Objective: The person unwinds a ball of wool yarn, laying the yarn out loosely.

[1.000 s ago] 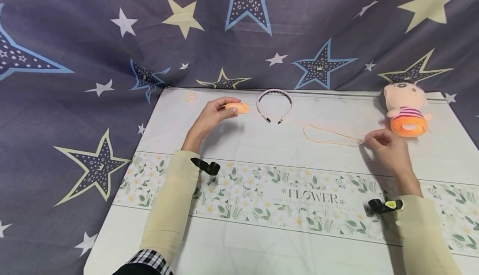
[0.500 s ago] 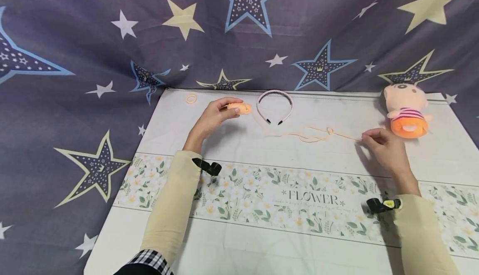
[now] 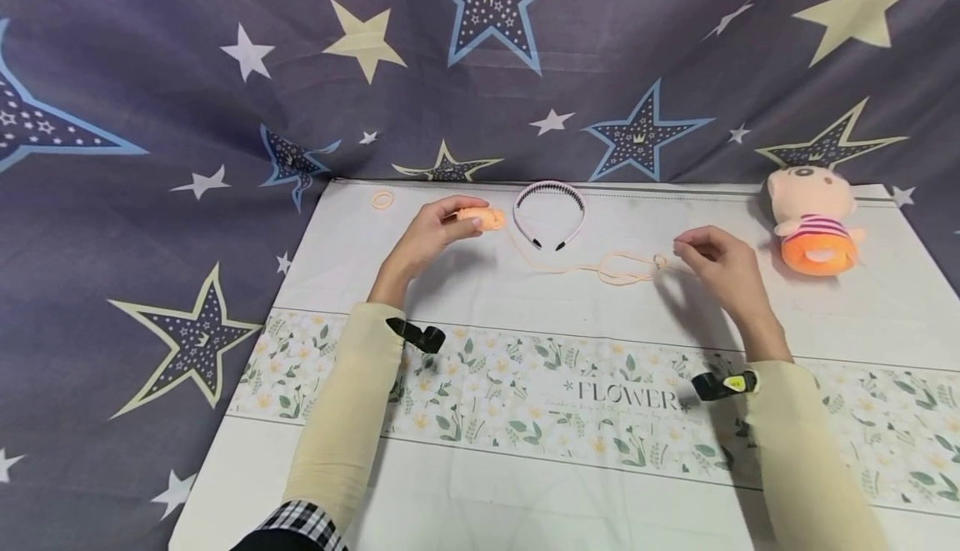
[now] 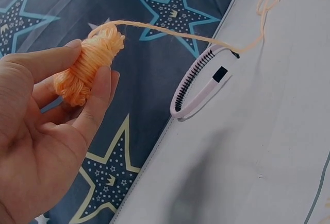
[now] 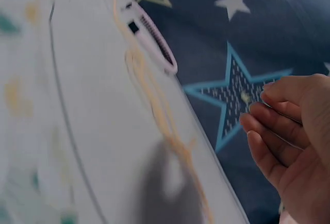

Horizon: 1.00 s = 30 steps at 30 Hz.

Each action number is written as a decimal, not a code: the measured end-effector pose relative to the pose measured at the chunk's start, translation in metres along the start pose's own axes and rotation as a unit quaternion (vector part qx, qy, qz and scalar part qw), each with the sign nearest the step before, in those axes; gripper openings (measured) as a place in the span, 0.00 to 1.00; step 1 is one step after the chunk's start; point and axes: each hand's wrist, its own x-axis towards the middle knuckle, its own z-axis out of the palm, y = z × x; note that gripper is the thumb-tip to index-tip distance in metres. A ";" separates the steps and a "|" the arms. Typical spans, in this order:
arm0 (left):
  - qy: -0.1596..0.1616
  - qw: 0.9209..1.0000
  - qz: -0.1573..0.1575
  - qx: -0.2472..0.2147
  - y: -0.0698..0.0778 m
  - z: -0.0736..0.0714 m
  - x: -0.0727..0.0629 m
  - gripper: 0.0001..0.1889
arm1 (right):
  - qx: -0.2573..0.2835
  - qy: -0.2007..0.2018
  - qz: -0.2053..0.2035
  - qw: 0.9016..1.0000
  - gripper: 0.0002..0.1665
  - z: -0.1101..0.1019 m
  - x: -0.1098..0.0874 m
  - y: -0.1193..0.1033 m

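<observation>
Writing: "FLOWER" in dark capitals on the printed band [image 3: 626,394] of the table cover [image 3: 487,493]; smaller line beneath too faint to read. Yellow label [image 3: 735,383] on the right wrist's black mount, lettering too small.

Around: starry dark curtain [image 3: 172,117] behind. Pale ring [image 3: 374,199] at far left, plush toy [image 3: 813,222] at far right, beyond my right hand [image 3: 723,267]. Headband [image 3: 551,186] lies between my hands, its two ends toward me, the loose strand [image 3: 551,271] passing on my side of it.

Hands: my left [image 3: 431,236] pinches the orange yarn bundle [image 4: 90,64], raised left of the headband. Right fingers loosely bent, nothing between them, above the strand's looped far part.

Materials: bundle fuzzy, wrapped round its waist; headband pinkish, black inner teeth and tips; toy soft, striped top, orange below.
</observation>
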 end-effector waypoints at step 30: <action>-0.023 1.000 0.008 0.003 0.002 0.012 0.001 0.18 | 0.137 -0.131 -0.106 0.976 0.11 0.133 0.021 -0.104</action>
